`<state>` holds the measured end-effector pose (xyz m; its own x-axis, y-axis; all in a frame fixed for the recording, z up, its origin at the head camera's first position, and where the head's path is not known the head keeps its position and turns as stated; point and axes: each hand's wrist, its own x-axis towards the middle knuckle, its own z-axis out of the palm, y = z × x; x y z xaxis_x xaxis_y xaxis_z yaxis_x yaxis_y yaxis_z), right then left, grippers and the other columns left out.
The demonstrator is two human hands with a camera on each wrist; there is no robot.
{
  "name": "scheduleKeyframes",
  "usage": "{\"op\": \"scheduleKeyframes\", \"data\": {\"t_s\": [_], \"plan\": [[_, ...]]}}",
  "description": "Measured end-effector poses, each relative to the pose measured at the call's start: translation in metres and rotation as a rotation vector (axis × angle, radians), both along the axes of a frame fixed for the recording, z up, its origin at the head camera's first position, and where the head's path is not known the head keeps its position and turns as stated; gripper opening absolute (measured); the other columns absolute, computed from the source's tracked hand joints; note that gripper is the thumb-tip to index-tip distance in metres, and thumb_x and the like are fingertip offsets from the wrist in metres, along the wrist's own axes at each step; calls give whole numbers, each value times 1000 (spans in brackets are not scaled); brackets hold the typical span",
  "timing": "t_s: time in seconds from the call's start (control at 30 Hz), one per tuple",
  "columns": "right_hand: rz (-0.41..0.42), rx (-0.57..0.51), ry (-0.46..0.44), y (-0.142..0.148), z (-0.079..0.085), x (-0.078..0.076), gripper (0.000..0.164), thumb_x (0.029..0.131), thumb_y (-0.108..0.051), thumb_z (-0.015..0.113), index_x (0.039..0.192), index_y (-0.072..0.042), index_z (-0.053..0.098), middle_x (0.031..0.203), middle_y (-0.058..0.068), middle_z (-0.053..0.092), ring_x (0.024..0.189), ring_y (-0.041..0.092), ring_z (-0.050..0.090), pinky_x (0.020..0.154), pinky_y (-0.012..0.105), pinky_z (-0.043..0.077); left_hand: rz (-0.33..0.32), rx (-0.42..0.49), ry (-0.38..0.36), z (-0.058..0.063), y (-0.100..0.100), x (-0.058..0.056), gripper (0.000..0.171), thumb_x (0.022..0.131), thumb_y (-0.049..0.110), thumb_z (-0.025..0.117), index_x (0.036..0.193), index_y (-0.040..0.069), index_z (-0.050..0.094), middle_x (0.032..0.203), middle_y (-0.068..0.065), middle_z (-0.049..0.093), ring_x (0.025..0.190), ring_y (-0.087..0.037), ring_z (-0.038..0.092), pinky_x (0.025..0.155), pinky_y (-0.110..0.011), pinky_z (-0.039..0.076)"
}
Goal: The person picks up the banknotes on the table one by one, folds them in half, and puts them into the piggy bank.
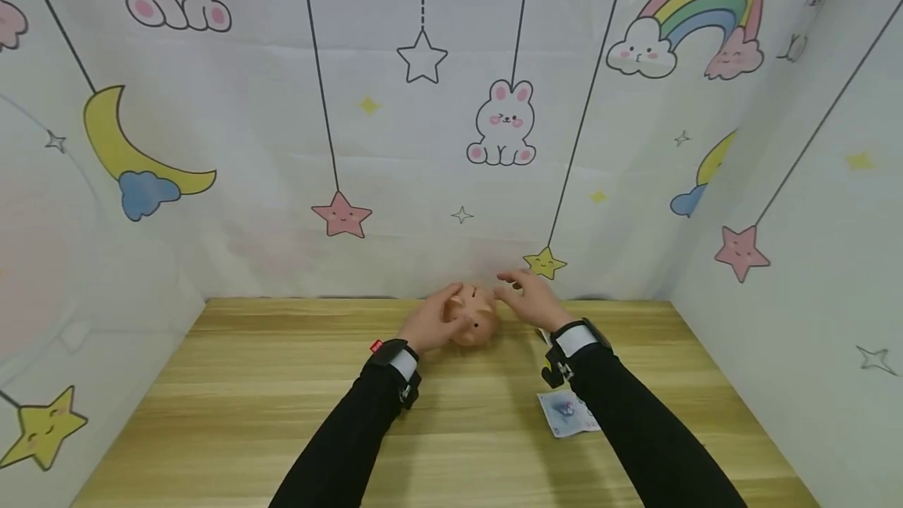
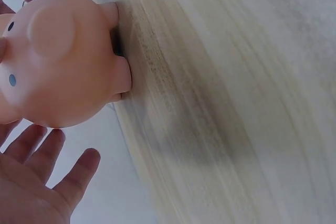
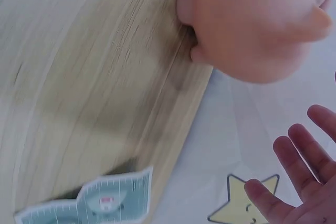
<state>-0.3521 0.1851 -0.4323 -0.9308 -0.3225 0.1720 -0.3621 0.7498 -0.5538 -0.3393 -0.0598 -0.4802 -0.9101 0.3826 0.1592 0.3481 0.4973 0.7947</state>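
Observation:
A pink piggy bank [image 1: 485, 320] stands near the back edge of the wooden table, its snout and two dark eyes showing in the left wrist view. Around its left side, my left hand [image 1: 432, 321] holds it, with the thumb on its face and the fingers along its body. On the other side, my right hand [image 1: 532, 300] hovers just off the piggy bank with fingers spread and nothing in them. The right wrist view also shows that hand [image 3: 302, 182] apart from the piggy bank's round body [image 3: 252, 30] and its ear.
A printed paper slip [image 1: 564, 412] lies on the table [image 1: 268, 390], partly hidden under my right forearm. In the right wrist view a creased green printed slip [image 3: 113, 198] lies near the table edge. A patterned white backdrop [image 1: 423, 147] rises behind and at both sides.

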Motion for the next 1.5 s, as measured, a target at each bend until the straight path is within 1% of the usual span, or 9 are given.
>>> {"op": "scheduleKeyframes", "data": {"t_s": [0.17,0.33,0.47,0.67,0.83,1.0,1.13,1.33,1.5], "plan": [[18,49,21,21,10,14,48,111,-29,60,147,2,60,150,28,56,131,49,58,106,61,49,-2,19,12,13,-3,8,78,102,36,72,167,10,36,169,-17,39,155,-39,38,123,-59,33],[9,69,47,40,18,27,46,110,-29,62,146,0,62,150,30,55,131,50,57,106,63,48,0,-48,62,29,-10,17,80,102,42,72,168,16,36,173,-13,32,158,-37,33,124,-59,31],[9,90,39,56,14,34,47,110,-29,63,146,0,62,150,30,56,137,50,53,110,64,44,-21,-116,106,37,-14,29,80,102,43,72,168,16,36,174,-13,32,159,-36,31,125,-59,30],[1,111,27,78,2,32,45,109,-26,63,144,1,63,144,28,59,131,49,56,107,63,47,-30,-183,173,44,-23,51,80,100,42,77,166,16,40,172,-11,35,158,-38,33,125,-59,30],[-4,192,-15,92,-11,33,43,108,-21,65,143,2,63,143,32,57,132,52,54,108,65,45,-43,-243,222,40,-27,71,77,99,42,78,163,15,45,170,-9,40,153,-39,42,120,-60,38],[20,309,-21,98,-21,32,41,105,-17,68,141,3,65,141,33,57,133,55,52,109,66,43,-76,-248,220,35,-30,90,76,98,39,79,163,16,46,170,-8,41,151,-38,45,118,-60,40],[51,392,2,96,-28,27,39,103,-13,71,138,2,67,139,29,61,132,52,54,109,63,46,-95,-243,213,27,-32,97,75,98,38,78,163,14,47,169,-9,42,151,-39,45,118,-61,40],[109,449,69,89,-32,22,34,100,-7,72,133,0,71,132,26,66,127,50,58,106,60,49,-102,-241,160,15,-35,101,76,99,37,78,165,18,44,170,-6,40,152,-37,44,117,-60,41],[138,482,138,86,-37,17,27,97,-5,74,124,-4,76,122,22,69,119,46,62,100,57,53,-103,-240,138,12,-36,103,74,100,36,78,164,17,46,169,-8,42,151,-38,44,118,-61,40]]}}
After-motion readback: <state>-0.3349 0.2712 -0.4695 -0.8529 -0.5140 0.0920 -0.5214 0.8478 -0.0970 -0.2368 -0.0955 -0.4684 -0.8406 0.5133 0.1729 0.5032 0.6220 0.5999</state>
